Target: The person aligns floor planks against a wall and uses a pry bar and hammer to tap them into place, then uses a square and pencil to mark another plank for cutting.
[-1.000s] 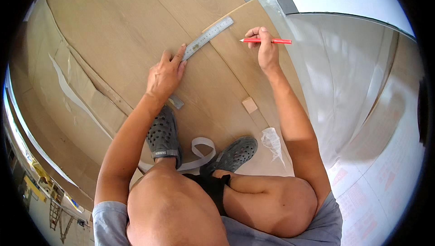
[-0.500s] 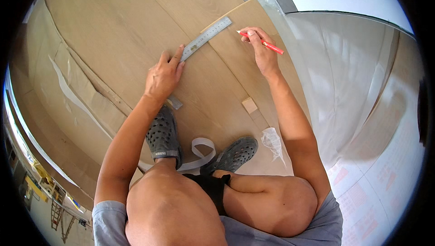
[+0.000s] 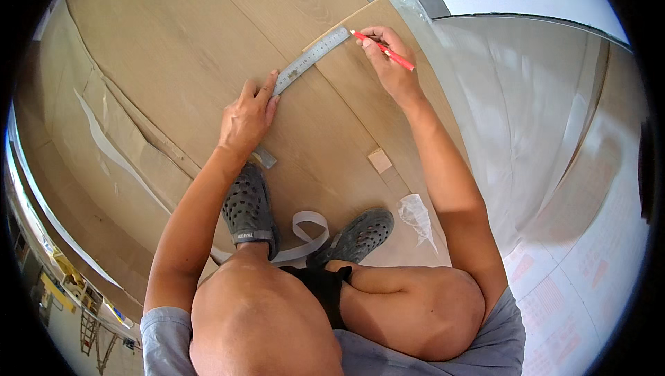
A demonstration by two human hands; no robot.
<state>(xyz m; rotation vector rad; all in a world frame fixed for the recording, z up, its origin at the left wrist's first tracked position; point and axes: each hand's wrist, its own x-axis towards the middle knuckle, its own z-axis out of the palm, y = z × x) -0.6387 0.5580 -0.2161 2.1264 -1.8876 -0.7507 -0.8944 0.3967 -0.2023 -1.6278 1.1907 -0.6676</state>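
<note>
Left hand (image 3: 244, 118) presses steel ruler (image 3: 310, 59) flat; right-hand fingers (image 3: 374, 38) pinch red pencil (image 3: 385, 51).

Room under renovation, wood-look floor planks (image 3: 173, 43) half laid, plastic sheeting (image 3: 526, 119) over bare subfloor

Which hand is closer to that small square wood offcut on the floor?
The left hand is probably slightly closer to the small square offcut, pressing the metal ruler. The right hand holds a red pencil farther up the plank.
</note>
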